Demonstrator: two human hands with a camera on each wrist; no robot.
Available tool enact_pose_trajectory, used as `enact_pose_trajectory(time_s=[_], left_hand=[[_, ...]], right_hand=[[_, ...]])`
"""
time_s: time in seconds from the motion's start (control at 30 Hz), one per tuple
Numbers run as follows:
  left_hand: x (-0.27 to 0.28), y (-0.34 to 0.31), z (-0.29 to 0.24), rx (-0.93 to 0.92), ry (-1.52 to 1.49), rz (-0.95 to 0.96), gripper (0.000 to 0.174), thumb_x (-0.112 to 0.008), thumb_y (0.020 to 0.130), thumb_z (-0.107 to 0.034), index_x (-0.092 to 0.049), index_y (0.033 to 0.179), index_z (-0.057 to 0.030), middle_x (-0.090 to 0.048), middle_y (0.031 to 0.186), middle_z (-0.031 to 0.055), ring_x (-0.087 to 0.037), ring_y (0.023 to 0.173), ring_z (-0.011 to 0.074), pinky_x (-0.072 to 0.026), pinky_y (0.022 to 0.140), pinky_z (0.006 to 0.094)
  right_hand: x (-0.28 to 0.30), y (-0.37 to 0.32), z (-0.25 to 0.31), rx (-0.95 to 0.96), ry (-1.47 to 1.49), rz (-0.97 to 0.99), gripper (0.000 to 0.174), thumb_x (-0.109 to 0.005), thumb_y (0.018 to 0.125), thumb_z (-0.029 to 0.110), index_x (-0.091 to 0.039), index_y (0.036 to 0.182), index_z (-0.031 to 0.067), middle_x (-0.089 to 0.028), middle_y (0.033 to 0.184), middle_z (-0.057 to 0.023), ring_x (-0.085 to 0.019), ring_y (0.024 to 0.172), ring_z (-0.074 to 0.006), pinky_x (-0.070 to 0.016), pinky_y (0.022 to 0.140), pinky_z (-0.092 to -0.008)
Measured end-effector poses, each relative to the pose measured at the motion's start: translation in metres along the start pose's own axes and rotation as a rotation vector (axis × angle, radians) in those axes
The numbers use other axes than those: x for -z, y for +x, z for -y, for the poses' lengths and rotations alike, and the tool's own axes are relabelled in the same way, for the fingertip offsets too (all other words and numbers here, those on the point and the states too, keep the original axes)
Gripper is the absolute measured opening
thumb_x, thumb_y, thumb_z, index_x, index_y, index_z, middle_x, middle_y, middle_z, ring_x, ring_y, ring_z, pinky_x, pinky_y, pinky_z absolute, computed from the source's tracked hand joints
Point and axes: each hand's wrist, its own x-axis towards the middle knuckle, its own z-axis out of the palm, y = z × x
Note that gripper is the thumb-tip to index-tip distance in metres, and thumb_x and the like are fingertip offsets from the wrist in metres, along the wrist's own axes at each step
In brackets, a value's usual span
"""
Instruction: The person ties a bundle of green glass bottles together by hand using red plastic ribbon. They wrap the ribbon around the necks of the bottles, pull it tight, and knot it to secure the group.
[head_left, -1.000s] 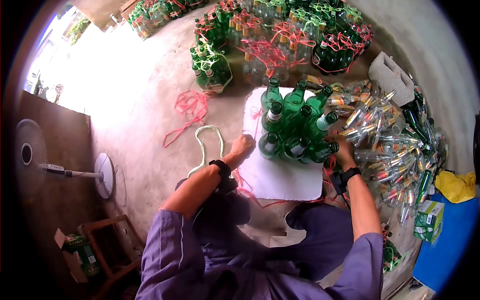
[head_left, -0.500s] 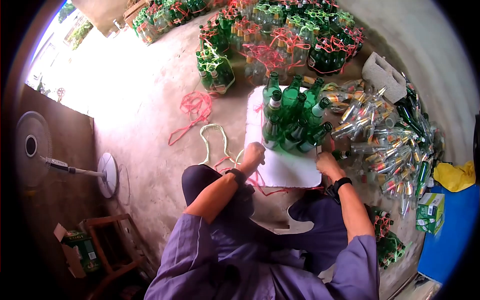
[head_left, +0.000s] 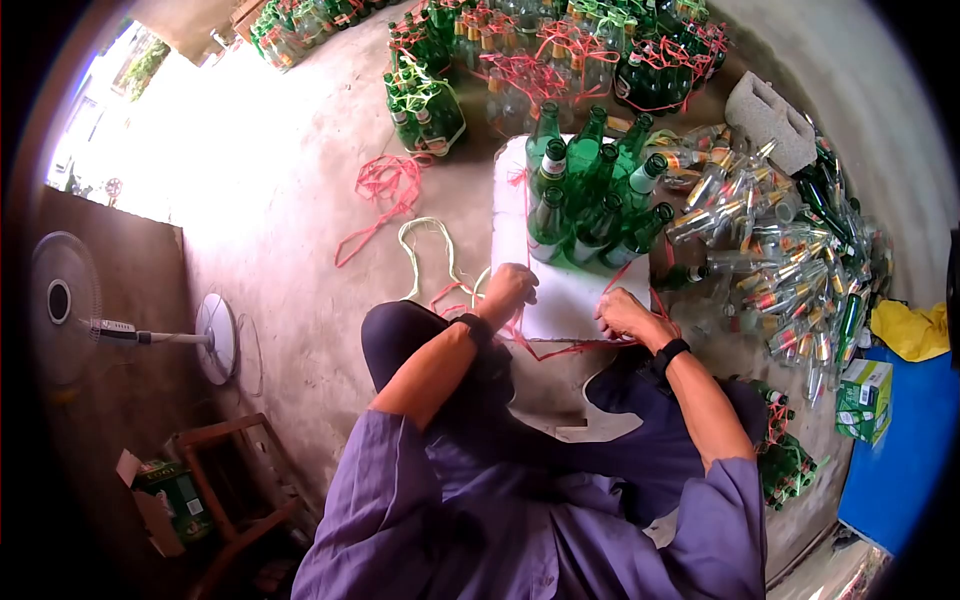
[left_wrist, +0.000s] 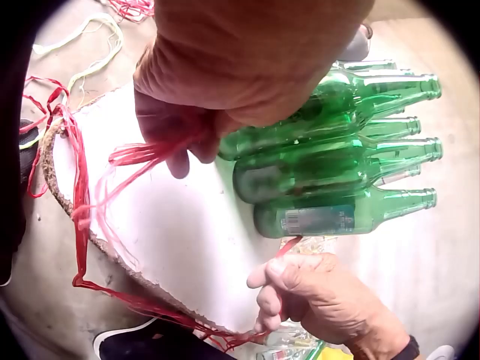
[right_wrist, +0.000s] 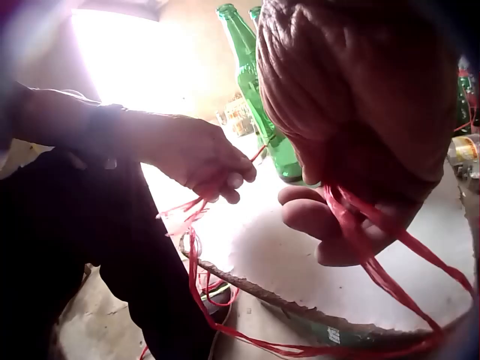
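Note:
A group of upright green bottles stands on a white board. My left hand is at the board's near left, its curled fingers pinching red twine. At the near right, my right hand grips strands of the same red twine. One strand runs from the right hand toward the bottles. More twine hangs along the board's near edge. In the left wrist view the bottles lie just beyond both hands, and neither hand touches them in the head view.
Loose clear bottles are heaped on the right, below a concrete block. Tied bottle bundles stand beyond the board. Red twine and pale green cord lie on the floor at left. A fan stands far left.
The right hand has moved from beside the bottles to the board's near right, now with twine in it. The left hand has come slightly inward over the board's near left.

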Motion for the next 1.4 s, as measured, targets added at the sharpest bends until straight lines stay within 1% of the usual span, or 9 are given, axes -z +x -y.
enact_pose_trajectory(time_s=[0.1,0.4,0.5,0.53,0.67,0.73,1.1,1.27,1.4], left_hand=[[0.002,0.002,0.002,-0.230,0.444,0.089,0.023,-0.062,0.065,0.007,-0.066,0.088,0.0023,-0.067,0.073,0.0064,-0.068,0.074,0.0134,-0.0537,0.060,0.0249],[0.002,0.006,-0.036,-0.045,0.499,0.172,0.023,-0.059,0.070,0.004,-0.070,0.088,-0.0055,-0.070,0.080,0.0070,-0.069,0.076,0.0213,-0.0549,0.065,0.0316],[-0.002,0.012,-0.016,-0.400,0.915,0.110,0.014,-0.064,0.068,-0.011,-0.073,0.078,-0.0118,-0.069,0.074,0.0034,-0.068,0.069,0.0213,-0.0541,0.061,0.0342],[-0.003,0.012,-0.031,-0.304,1.030,0.236,0.016,-0.064,0.070,-0.009,-0.072,0.083,-0.0109,-0.070,0.079,0.0044,-0.069,0.076,0.0225,-0.0548,0.067,0.0353],[0.002,0.008,-0.036,-0.351,0.779,0.197,0.022,-0.064,0.069,-0.003,-0.071,0.089,-0.0094,-0.072,0.088,0.0069,-0.070,0.084,0.0243,-0.0554,0.074,0.0374],[0.004,0.006,-0.045,-0.358,0.623,0.165,0.023,-0.064,0.069,-0.002,-0.071,0.090,-0.0087,-0.072,0.089,0.0078,-0.070,0.085,0.0250,-0.0552,0.073,0.0376],[-0.016,0.006,0.000,-0.173,0.561,0.048,0.022,-0.068,0.069,0.000,-0.075,0.084,-0.0136,-0.072,0.078,0.0061,-0.069,0.072,0.0272,-0.0556,0.065,0.0372],[-0.006,0.002,-0.022,-0.279,0.586,0.103,0.024,-0.067,0.070,0.001,-0.075,0.087,-0.0140,-0.072,0.080,0.0047,-0.070,0.075,0.0257,-0.0555,0.067,0.0362],[-0.003,-0.002,-0.032,-0.296,0.539,0.132,0.026,-0.066,0.068,0.001,-0.073,0.088,-0.0128,-0.071,0.077,0.0041,-0.069,0.073,0.0241,-0.0545,0.066,0.0353]], right_hand=[[-0.103,0.011,-0.006,0.030,-0.923,-0.579,0.029,-0.046,0.097,0.018,-0.063,0.092,-0.0052,-0.065,0.073,-0.0128,-0.064,0.054,-0.0206,-0.0516,0.048,-0.0294],[-0.124,0.082,-0.051,0.254,-1.519,-0.284,0.015,-0.059,0.084,0.012,-0.064,0.085,-0.0015,-0.066,0.074,-0.0116,-0.063,0.057,-0.0179,-0.0519,0.054,-0.0325],[-0.124,0.102,-0.065,0.630,-1.715,-0.252,0.020,-0.055,0.083,0.013,-0.063,0.075,-0.0029,-0.061,0.062,-0.0165,-0.064,0.054,-0.0245,-0.0487,0.049,-0.0373],[-0.155,0.099,-0.059,0.215,-1.264,-0.432,0.025,-0.051,0.092,0.020,-0.061,0.079,0.0004,-0.058,0.062,-0.0109,-0.058,0.049,-0.0206,-0.0457,0.044,-0.0341],[-0.108,0.131,-0.085,0.566,-1.346,-0.337,0.022,-0.069,0.077,0.023,-0.066,0.085,0.0028,-0.065,0.068,-0.0103,-0.061,0.061,-0.0214,-0.0490,0.059,-0.0351],[-0.157,0.111,-0.069,0.043,-0.471,-0.626,0.033,-0.060,0.089,0.037,-0.065,0.086,0.0044,-0.065,0.071,-0.0071,-0.061,0.061,-0.0148,-0.0452,0.054,-0.0285],[-0.058,0.076,-0.067,0.040,-1.740,-0.354,0.025,-0.060,0.080,0.018,-0.070,0.081,-0.0048,-0.069,0.070,-0.0131,-0.067,0.067,-0.0206,-0.0531,0.065,-0.0364],[-0.085,0.047,-0.019,0.098,-1.754,-0.955,0.022,-0.060,0.077,0.013,-0.073,0.087,-0.0017,-0.069,0.071,-0.0118,-0.067,0.068,-0.0204,-0.0524,0.067,-0.0358],[-0.121,0.047,0.001,0.175,-1.013,-0.706,0.026,-0.054,0.081,0.002,-0.070,0.102,-0.0005,-0.071,0.090,-0.0054,-0.067,0.078,-0.0149,-0.0519,0.073,-0.0290]])
